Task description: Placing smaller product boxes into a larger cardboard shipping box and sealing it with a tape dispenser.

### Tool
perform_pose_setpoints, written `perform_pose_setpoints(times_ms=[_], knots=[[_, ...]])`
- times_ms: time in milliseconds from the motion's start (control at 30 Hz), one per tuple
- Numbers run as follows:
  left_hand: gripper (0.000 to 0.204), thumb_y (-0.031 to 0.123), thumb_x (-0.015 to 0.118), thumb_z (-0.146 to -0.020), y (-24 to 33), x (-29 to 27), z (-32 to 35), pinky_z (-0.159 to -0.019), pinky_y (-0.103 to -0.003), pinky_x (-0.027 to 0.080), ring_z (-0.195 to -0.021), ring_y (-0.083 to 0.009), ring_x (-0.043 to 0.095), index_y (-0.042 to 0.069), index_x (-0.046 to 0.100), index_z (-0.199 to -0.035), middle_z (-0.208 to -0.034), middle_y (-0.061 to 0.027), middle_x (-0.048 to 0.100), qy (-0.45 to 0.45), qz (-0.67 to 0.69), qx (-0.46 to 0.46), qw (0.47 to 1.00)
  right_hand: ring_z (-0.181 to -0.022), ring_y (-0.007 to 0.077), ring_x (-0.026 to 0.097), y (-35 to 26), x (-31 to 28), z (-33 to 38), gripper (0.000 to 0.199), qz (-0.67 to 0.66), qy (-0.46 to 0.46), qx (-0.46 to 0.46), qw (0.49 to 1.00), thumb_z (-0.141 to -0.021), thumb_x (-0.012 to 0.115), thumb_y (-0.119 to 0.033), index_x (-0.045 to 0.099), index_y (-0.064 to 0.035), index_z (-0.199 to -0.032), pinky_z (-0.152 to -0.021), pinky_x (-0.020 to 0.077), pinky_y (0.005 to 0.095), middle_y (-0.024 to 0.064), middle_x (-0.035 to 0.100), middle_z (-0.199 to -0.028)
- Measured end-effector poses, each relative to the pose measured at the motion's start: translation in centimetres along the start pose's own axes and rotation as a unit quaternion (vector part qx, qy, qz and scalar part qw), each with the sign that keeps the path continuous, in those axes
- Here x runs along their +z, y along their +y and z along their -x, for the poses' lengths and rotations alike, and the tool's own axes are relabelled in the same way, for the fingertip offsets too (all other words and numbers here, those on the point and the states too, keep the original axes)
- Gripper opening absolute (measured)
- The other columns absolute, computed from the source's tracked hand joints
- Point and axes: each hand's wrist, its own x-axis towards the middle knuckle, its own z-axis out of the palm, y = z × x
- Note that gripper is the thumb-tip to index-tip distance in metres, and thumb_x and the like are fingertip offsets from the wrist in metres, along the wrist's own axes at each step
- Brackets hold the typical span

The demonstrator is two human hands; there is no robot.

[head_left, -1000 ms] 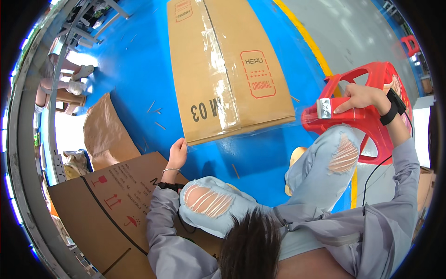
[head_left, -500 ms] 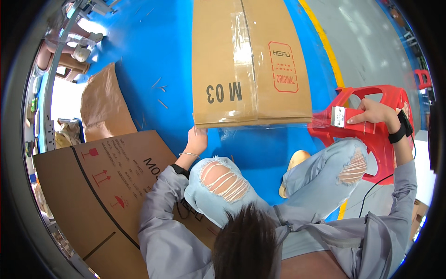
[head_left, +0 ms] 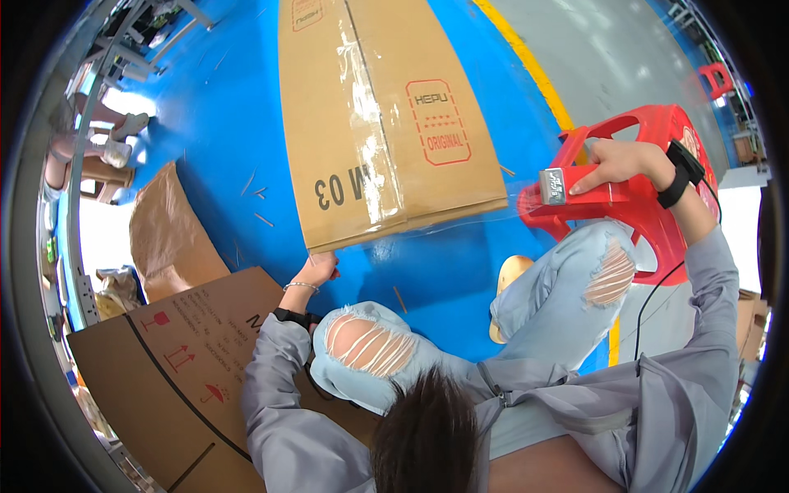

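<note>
A long cardboard box (head_left: 448, 197) lies ahead of me, clear tape (head_left: 371, 148) running along its top seam. My left hand (head_left: 316, 269) is closed at the box's near left corner, its fingers partly hidden there. My right hand (head_left: 616, 164) grips a tape dispenser (head_left: 552, 187) with a metal-looking front plate, just off the near right corner. A strip of clear tape stretches between the dispenser and the box's near edge. The dispenser's body blends with the red stool behind it.
The red plastic stool (head_left: 670, 135) stands close behind my right hand. Another printed cardboard box (head_left: 164, 386) lies at my left, with brown paper (head_left: 173, 238) beyond it. Thin scraps (head_left: 260, 194) litter the blue floor (head_left: 238, 148). A black cable (head_left: 643, 316) hangs near my right arm.
The whole view has shifted and turned. The box's near edge now slants down to the left, and the dispenser appears farther left and higher. Both hands keep their holds.
</note>
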Motion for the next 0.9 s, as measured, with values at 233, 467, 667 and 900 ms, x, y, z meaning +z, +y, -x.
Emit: perform_pose_setpoints(times_ms=[233,467,667,900], knots=[[0.070,0.058,0.011,-0.098,-0.2,-0.4,-0.8,-0.057,-0.028,0.051,-0.069,-0.0218,0.064,0.005,0.028,-0.140,-0.106,-0.0188,0.060,-0.080,-0.025,-0.098,0.992,-0.068,0.0188,0.065,1.2,1.2,-1.5,0.065,-0.052,0.000,-0.024,0.998,-0.072,0.070,-0.063,0.074,-0.0001,-0.088,-0.060,0.0472,0.0301,0.0090,0.069,-0.077],[0.048,0.036,0.036,-0.099,0.7,-2.0,0.1,-0.068,-0.040,0.055,-0.082,-0.0314,0.069,0.001,0.046,-0.129,-0.111,-0.0218,0.064,-0.028,-0.164,0.012,0.986,-0.068,0.0176,0.065,1.8,2.0,-2.7,0.065,-0.050,-0.017,0.026,0.998,-0.068,0.071,-0.065,0.075,-0.0024,-0.084,-0.059,0.0465,0.0289,0.0080,0.070,-0.076],[0.036,0.030,0.047,-0.094,1.4,-9.9,1.6,-0.093,-0.047,0.045,-0.111,-0.0439,0.055,0.004,0.060,-0.115,-0.113,-0.0276,0.061,0.150,-0.262,-0.057,0.952,-0.071,0.0225,0.066,3.8,3.7,-4.3,0.071,-0.030,0.031,-0.034,0.998,-0.071,0.068,-0.068,0.073,0.0013,-0.084,-0.061,0.0491,0.0315,0.0117,0.070,-0.078],[0.034,0.026,0.043,-0.099,10.8,-13.0,5.6,-0.073,-0.041,0.049,-0.079,-0.0303,0.062,0.000,0.055,-0.119,-0.088,-0.0201,0.063,0.354,-0.243,0.130,0.894,-0.057,0.0184,0.060,6.7,4.4,-5.0,0.077,-0.146,0.018,-0.095,0.985,-0.068,0.066,-0.074,0.070,0.0021,-0.072,-0.049,0.0430,0.0317,0.0087,0.063,-0.065]])
